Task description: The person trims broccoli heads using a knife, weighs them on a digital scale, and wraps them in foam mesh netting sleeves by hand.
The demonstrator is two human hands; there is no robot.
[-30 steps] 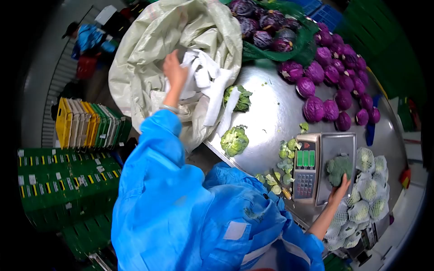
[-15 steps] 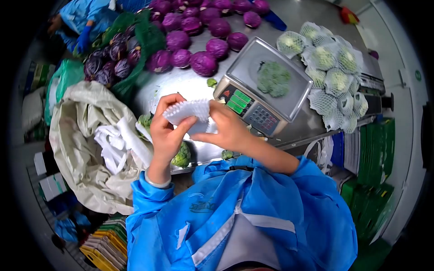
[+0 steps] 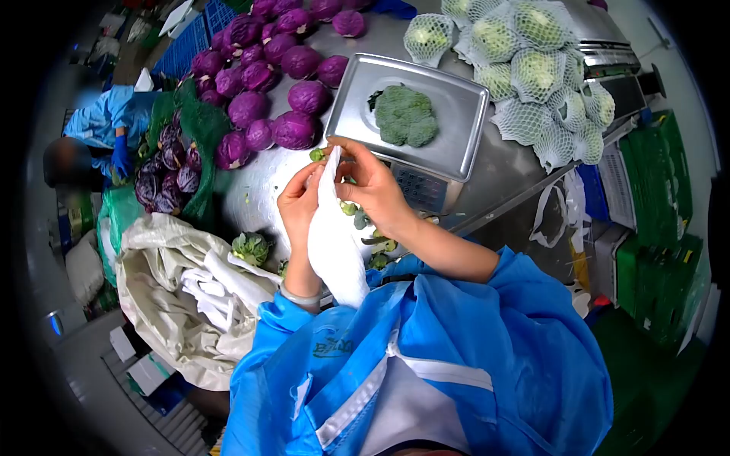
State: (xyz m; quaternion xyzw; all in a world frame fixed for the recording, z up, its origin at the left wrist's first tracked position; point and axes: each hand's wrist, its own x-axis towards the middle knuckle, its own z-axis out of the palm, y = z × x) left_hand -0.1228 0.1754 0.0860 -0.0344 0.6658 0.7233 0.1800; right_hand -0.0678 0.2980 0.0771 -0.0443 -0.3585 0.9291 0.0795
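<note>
Produce packing room, scale [image 3: 420, 188], cabbage heaps [image 3: 293, 130]

I see the white sleeve [image 3: 332, 247], limp, narrow end at 12 o'clock; green broccoli [image 3: 405, 116], crown up, at its 1.

We have bare steel on the table [image 3: 262, 186] between the red cabbages [image 3: 296, 129] and the leafy head [image 3: 251, 248], open from above. The scale pan [image 3: 456, 125] leaves room around the broccoli [image 3: 407, 115]. Cabbages crowd its left side, netted heads [image 3: 536, 76] its far right corner; the white sleeve [image 3: 334, 243] hangs across our near side.
</note>
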